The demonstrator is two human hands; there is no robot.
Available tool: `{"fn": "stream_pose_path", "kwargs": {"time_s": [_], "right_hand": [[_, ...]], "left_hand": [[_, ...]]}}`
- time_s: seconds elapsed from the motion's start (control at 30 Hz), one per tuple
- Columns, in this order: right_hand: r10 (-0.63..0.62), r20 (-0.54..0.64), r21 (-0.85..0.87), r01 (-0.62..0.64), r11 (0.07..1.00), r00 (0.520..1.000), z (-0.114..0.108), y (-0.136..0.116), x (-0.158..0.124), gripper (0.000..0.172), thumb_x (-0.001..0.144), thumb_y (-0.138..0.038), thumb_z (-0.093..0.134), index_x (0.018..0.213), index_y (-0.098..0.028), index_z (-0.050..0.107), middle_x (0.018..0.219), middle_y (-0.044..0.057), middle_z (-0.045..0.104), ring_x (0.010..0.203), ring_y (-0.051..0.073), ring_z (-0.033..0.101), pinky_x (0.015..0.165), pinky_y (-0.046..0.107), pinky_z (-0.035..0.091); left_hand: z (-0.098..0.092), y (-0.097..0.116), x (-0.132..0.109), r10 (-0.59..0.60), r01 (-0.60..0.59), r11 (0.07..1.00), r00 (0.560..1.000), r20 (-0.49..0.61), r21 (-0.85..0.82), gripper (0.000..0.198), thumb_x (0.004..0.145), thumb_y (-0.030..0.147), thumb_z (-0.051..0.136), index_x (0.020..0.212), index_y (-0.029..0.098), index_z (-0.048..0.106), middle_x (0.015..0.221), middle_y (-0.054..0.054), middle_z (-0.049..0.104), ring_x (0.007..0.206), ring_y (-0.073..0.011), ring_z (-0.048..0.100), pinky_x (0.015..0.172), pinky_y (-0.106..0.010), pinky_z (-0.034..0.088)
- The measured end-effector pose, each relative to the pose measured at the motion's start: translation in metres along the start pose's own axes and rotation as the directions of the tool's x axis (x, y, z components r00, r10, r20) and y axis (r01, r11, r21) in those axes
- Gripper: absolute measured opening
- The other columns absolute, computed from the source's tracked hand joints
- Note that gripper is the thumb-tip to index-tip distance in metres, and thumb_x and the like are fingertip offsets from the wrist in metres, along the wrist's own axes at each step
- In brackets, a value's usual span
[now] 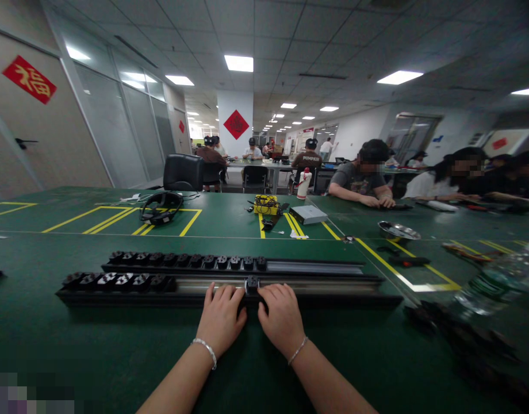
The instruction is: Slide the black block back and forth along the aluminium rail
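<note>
A long black power track (342, 300) lies crosswise in front of me, with several black socket modules (123, 280) lined up in its left part. A single socket module (252, 283) sits farther right in the same track. My left hand (221, 319) is closed over the track just left of that module, fingertips on the channel and thumb at the near side. My right hand (283, 319) is likewise closed over the track, on the module's right. Both index fingers are close beside the module; whether they press on it is hard to see. Behind lies a second track (316, 266) with a row of modules.
On the green table (130, 356) are a black headset (161, 208), a yellow cable-wrapped item (265, 204), a grey box (308, 215), a metal bowl (398, 231) and a water bottle (491, 284). Dark parts (463, 333) lie at right. Other people sit across the table.
</note>
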State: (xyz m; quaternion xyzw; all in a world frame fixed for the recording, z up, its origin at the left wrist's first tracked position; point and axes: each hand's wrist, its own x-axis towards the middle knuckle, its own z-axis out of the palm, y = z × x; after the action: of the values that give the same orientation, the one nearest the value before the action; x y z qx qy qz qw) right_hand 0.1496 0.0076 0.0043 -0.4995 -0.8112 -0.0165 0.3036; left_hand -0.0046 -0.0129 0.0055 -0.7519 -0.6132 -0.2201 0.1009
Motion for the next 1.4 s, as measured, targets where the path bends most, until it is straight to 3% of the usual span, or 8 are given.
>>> {"fn": "stream_pose_path", "kwargs": {"time_s": [0.13,0.3,0.53,1.4], "right_hand": [[0.016,0.039,-0.041,-0.014,0.999,0.999,-0.004,0.004,-0.001,0.030,0.074,-0.021,0.050,0.103,-0.025,0.059,0.095,0.004,0.058,0.093,0.017,0.049,0.090,0.034,0.032],[-0.019,0.114,-0.008,0.020,1.000,0.993,-0.009,0.014,-0.003,0.040,0.074,-0.017,0.050,0.112,-0.027,0.055,0.088,0.003,0.056,0.088,0.015,0.050,0.094,0.035,0.029],[-0.048,0.090,-0.032,0.051,0.998,0.995,-0.014,0.022,-0.006,0.039,0.076,-0.018,0.047,0.114,-0.028,0.054,0.085,0.003,0.054,0.084,0.016,0.047,0.087,0.032,0.032],[-0.075,0.069,0.036,0.073,0.997,0.995,-0.006,0.028,-0.006,0.037,0.075,-0.016,0.047,0.110,-0.025,0.055,0.086,0.004,0.055,0.084,0.017,0.048,0.085,0.033,0.032]], "left_hand": [[0.000,0.000,-0.001,0.023,-0.024,1.000,0.999,0.031,0.018,0.032,0.075,0.024,0.046,0.107,0.024,0.052,0.099,-0.004,0.058,0.099,-0.0199,0.050,0.104,-0.046,0.018],[0.001,0.001,-0.002,0.045,-0.045,0.999,0.998,0.037,0.016,0.034,0.074,0.023,0.047,0.108,0.023,0.052,0.102,-0.005,0.057,0.100,-0.0204,0.049,0.105,-0.046,0.016],[0.003,0.004,-0.001,0.056,-0.056,0.998,0.998,0.038,0.005,0.036,0.075,0.023,0.046,0.111,0.023,0.051,0.103,-0.004,0.057,0.101,-0.0203,0.049,0.105,-0.046,0.017],[0.001,0.006,-0.001,0.039,-0.041,0.999,0.997,0.071,0.023,0.036,0.076,0.025,0.047,0.112,0.024,0.049,0.101,-0.003,0.057,0.099,-0.0192,0.049,0.105,-0.046,0.016]]}}
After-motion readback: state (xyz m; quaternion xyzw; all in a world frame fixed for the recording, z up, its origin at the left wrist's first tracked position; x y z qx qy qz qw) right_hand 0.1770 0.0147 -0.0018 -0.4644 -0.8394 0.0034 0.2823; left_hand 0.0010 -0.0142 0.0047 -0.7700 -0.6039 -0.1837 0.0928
